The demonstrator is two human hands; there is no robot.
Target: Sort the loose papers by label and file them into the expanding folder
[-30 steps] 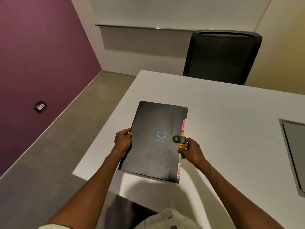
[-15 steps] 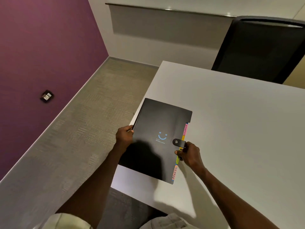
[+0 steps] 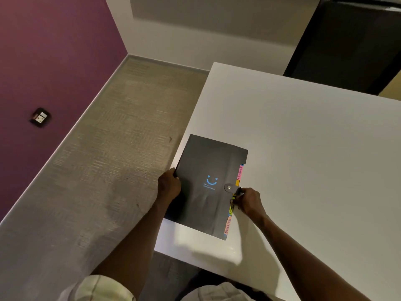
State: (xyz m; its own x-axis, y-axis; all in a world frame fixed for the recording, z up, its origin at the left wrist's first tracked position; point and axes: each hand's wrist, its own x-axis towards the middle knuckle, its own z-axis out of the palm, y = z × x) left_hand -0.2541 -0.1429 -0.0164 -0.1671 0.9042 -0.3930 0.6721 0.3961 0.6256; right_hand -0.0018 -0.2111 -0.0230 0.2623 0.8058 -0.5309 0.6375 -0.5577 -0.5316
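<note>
The left hand [image 3: 169, 186] grips the flat black plastic expanding folder [image 3: 206, 187] steady on the white counter [image 3: 303, 148] so the right hand [image 3: 249, 200] can pinch its snap strap [image 3: 231, 188] loose.

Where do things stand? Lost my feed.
Left hand grips folder spine edge. Right hand pinches snap strap, still fastened. Folder closed on table. No obstruction.
</note>
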